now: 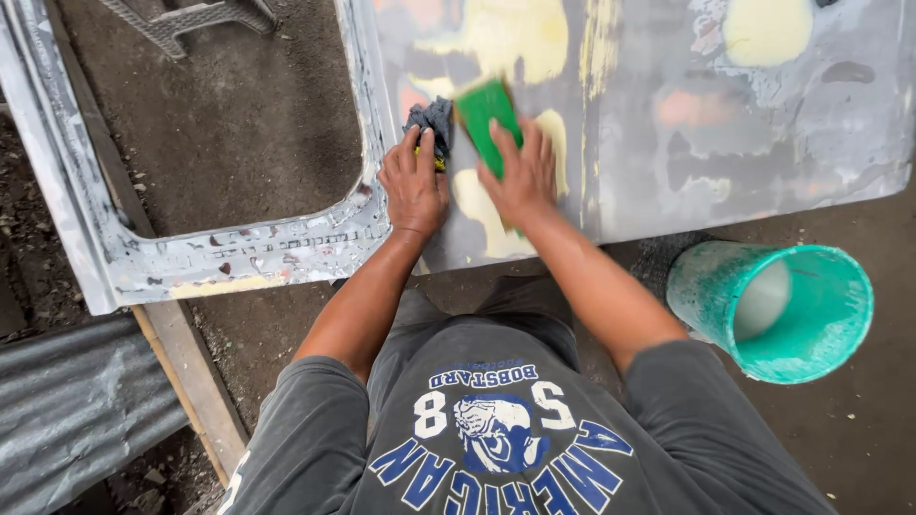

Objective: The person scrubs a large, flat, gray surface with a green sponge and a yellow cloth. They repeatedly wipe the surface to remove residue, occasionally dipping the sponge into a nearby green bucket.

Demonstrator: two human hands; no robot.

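A grey car door panel (725,124) lies flat in front of me, with patches of pale yellow filler and bare sanded spots. My right hand (520,172) presses a green sanding block (487,119) flat on a yellow filler patch near the panel's near edge. My left hand (412,186) rests on the panel just left of it, holding a dark grey rag (434,119) with a bit of yellow showing under the fingers. The block is blurred with motion.
The door's window opening (229,124) shows dirt floor to the left. A teal bucket (782,310) with cloudy liquid stands on the ground at the right. A wooden strip (186,358) and grey corrugated sheet (76,410) lie at the lower left.
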